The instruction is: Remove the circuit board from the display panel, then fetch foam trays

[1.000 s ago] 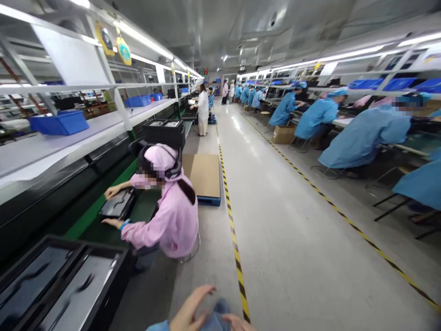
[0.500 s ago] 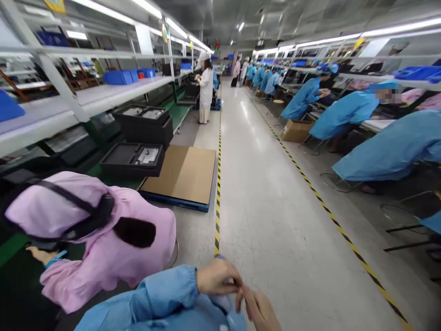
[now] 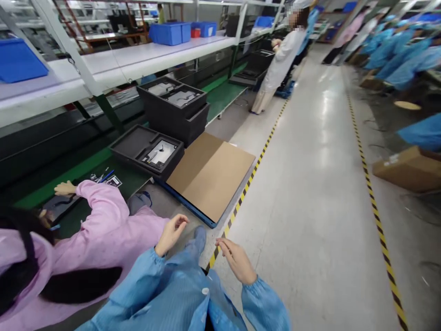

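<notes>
Both my hands hang in the air in front of my blue smock (image 3: pixel 182 287), apart from each other. My left hand (image 3: pixel 171 234) has its fingers loosely curved with nothing in them. Over the floor to the right, my right hand (image 3: pixel 238 260) is likewise bare, its fingers stretched forward. Beyond them lies a cardboard sheet (image 3: pixel 213 170) on a blue pallet (image 3: pixel 193 210). Left of it, a black foam tray (image 3: pixel 129 143) holds a flat silvery part (image 3: pixel 161 152) with a short dark cable.
A co-worker in pink (image 3: pixel 113 230) sits close on my left at a green bench (image 3: pixel 132 177). Stacked black trays (image 3: pixel 175 115) stand behind. A person in white (image 3: pixel 280 64) stands by the aisle. Yellow-black tape (image 3: pixel 253 174) edges the floor; a cardboard box (image 3: pixel 411 170) is at right.
My hands, touching each other before, have come apart. My view has turned left and down, and the pallet and trays look nearer. The pink-clad co-worker's arm now reaches over the bench.
</notes>
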Demonstrator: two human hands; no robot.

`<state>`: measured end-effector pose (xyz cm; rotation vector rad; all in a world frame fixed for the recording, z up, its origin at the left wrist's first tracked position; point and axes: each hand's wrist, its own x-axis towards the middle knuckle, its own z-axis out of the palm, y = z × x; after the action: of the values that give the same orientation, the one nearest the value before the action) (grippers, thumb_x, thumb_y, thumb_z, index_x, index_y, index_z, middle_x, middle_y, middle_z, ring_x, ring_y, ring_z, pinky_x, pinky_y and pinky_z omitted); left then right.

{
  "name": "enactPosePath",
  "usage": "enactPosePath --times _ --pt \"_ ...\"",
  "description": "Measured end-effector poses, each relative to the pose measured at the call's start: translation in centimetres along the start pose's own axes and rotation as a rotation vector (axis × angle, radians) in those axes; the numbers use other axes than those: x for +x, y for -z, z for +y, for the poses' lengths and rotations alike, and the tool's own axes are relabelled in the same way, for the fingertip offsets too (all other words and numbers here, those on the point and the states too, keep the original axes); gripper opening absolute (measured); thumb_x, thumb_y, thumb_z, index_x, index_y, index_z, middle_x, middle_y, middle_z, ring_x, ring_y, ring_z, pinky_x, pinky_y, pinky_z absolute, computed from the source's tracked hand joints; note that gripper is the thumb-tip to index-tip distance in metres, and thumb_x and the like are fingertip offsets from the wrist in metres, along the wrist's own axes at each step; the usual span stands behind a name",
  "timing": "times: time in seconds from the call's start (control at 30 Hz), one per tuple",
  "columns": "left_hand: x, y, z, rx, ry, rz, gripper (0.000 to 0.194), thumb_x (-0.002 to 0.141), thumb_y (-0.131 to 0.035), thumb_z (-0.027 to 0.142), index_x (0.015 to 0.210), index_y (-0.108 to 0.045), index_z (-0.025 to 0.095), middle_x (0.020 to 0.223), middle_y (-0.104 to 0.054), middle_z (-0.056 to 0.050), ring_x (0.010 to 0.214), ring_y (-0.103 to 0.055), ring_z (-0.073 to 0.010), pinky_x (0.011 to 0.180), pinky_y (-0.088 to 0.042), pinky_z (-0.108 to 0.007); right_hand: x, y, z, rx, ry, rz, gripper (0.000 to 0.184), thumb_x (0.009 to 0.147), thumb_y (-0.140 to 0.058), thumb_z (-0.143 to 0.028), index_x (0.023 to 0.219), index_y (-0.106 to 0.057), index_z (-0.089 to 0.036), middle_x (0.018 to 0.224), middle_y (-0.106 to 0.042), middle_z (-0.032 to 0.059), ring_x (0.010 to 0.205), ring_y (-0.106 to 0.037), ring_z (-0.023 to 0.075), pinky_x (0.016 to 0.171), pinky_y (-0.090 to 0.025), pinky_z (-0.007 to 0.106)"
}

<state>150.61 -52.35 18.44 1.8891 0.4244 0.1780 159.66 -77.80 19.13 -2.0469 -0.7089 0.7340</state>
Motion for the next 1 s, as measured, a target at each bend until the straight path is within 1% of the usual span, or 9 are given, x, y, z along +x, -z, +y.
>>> enactPosePath --times 0.1,0.2,0.43,0.57,0.67,0.77,0.83,0.93,1.0 --pt "8.2 1.7 -0.7 -0.021 0.051 0.082 0.025 0.089 -0.048 0.038 0.098 -0.06 0.018 0.097 -0.072 -0.01 0.091 -0.069 -0.0208 0.084 -0.055 -0.035 6.7 4.3 1.7 -0.046 -0.063 0.003 0.056 0.096 -0.029 -0.064 0.105 -0.064 -0.021 0.099 -0.072 0.0088 0.081 -0.068 0.0226 0.078 -0.054 0.035" --pt "15.8 2.8 0.1 -0.017 0.079 0.119 0.025 0.085 -0.053 0.035 0.101 -0.063 0.019 0.099 -0.073 -0.009 0.093 -0.069 -0.0214 0.091 -0.054 -0.037 12.0 8.1 2.4 -0.059 -0.12 -0.01 0.057 0.095 -0.03 -0.066 0.11 -0.061 -0.021 0.105 -0.073 0.0106 0.076 -0.069 0.0214 0.078 -0.056 0.036" --pt "30.5 3.0 3.0 -0.09 0.143 0.227 0.03 0.085 -0.058 0.031 0.111 -0.065 0.018 0.112 -0.072 -0.011 0.103 -0.068 -0.0228 0.097 -0.053 -0.039 23.9 16.5 3.9 -0.091 -0.215 -0.143 0.056 0.089 -0.036 -0.065 0.111 -0.06 -0.019 0.105 -0.073 0.0125 0.078 -0.072 0.022 0.075 -0.059 0.036" --pt "39.9 4.1 3.1 -0.176 0.188 0.429 0.047 0.089 -0.056 0.039 0.13 -0.055 0.015 0.129 -0.065 -0.016 0.12 -0.062 -0.025 0.107 -0.048 -0.042 33.1 21.9 5.8 -0.111 -0.216 -0.183 0.056 0.088 -0.036 -0.064 0.111 -0.06 -0.019 0.108 -0.073 0.0136 0.08 -0.073 0.0228 0.076 -0.06 0.038" --pt "47.7 6.3 4.0 -0.234 0.231 0.665 0.058 0.095 -0.045 0.047 0.141 -0.041 0.012 0.145 -0.051 -0.022 0.136 -0.051 -0.0265 0.115 -0.041 -0.045 41.0 27.0 6.5 -0.127 -0.195 -0.196 0.056 0.087 -0.037 -0.065 0.109 -0.06 -0.018 0.103 -0.074 0.014 0.077 -0.073 0.0232 0.072 -0.061 0.038" --pt "54.4 9.3 6.6 -0.27 0.295 0.874 0.064 0.098 -0.03 0.052 0.147 -0.029 0.01 0.154 -0.039 -0.024 0.143 -0.043 -0.0258 0.116 -0.039 -0.043 48.5 33.1 5.6 -0.15 -0.177 -0.204 0.056 0.086 -0.037 -0.065 0.107 -0.06 -0.018 0.102 -0.074 0.0145 0.078 -0.074 0.0249 0.071 -0.062 0.039" --pt "57.6 11.1 9.0 -0.26 0.358 0.97 0.064 0.099 -0.029 0.051 0.149 -0.028 0.011 0.158 -0.034 -0.022 0.146 -0.038 -0.0256 0.117 -0.038 -0.044 52.9 37.3 4.2 -0.17 -0.173 -0.216 0.056 0.086 -0.037 -0.065 0.107 -0.06 -0.018 0.102 -0.074 0.0151 0.081 -0.074 0.026 0.073 -0.061 0.04" --pt "60.6 13.1 12.0 -0.201 0.449 1.022 0.058 0.094 -0.046 0.041 0.145 -0.039 0.014 0.157 -0.04 -0.016 0.145 -0.039 -0.0255 0.12 -0.034 -0.041 58.1 42.3 1.3 -0.202 -0.163 -0.249 0.055 0.087 -0.038 -0.063 0.108 -0.061 -0.018 0.102 -0.074 0.0161 0.081 -0.074 0.0265 0.076 -0.061 0.042" --pt "62.0 14.0 13.0 -0.148 0.499 1.028 0.058 0.087 -0.056 0.029 0.141 -0.045 0.013 0.152 -0.047 -0.015 0.141 -0.045 -0.0254 0.12 -0.033 -0.037 61.0 44.3 -0.7 -0.212 -0.138 -0.276 0.054 0.088 -0.037 -0.062 0.108 -0.061 -0.018 0.105 -0.073 0.0166 0.083 -0.074 0.0261 0.076 -0.06 0.04"
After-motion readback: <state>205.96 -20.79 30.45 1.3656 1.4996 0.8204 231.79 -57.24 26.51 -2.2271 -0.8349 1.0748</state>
